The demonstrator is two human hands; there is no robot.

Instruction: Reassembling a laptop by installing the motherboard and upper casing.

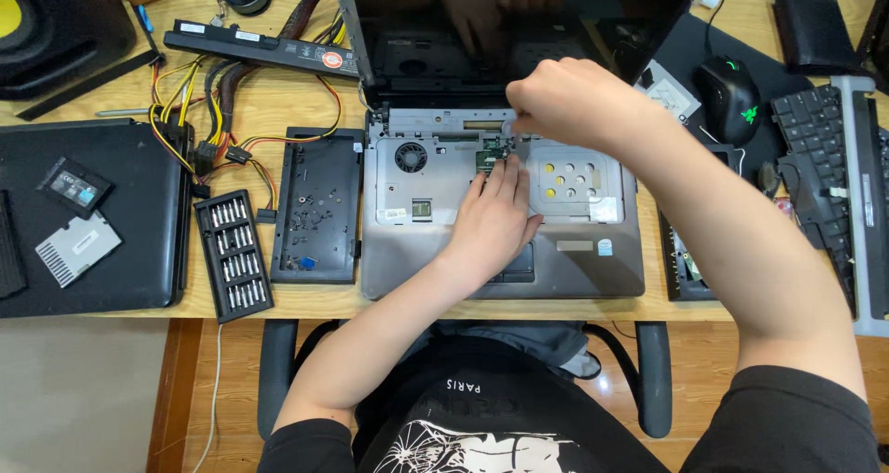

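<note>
Laptop [574, 260] sits open on the wooden desk [278, 103], keyboard removed, grey top deck exposed. Left hand [491, 218] lies flat on the deck, fingers released and stretched out, tips touching the small green circuit board [489, 155] just ahead of them; touchpad under the heel of the palm. Right hand [565, 103] is above the hinge strip, fingers [519, 126] curled tight into a pinch; can't tell what's in the pinch, too small or hidden. Fan vent [410, 156] is left of the left fingertips, the panel with yellow dots [567, 177] just right of them, below the right knuckles. Removed black keyboard [318, 205] lies well left of the left hand, screwdriver bit case [233, 255] beyond it. Black mouse [732, 98] is off to the right of the right hand.
</note>
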